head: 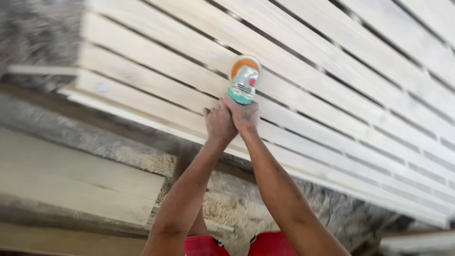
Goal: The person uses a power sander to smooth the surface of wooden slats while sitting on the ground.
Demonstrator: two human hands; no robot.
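Observation:
Both my hands reach forward and grip one power tool together. My left hand [219, 123] and my right hand [245, 115] are clasped side by side around the rear of a teal and grey grinder [243, 83] with an orange disc at its front. The disc rests against a pale wooden slat [156, 78] of a large slatted frame [341, 61]. The tool's handle is hidden inside my fingers.
The slatted frame of several pale planks fills the upper right. A wide flat board [71, 180] lies at lower left. Sawdust and shavings [232, 208] cover the ground beneath. My red garment [270, 245] shows at the bottom edge.

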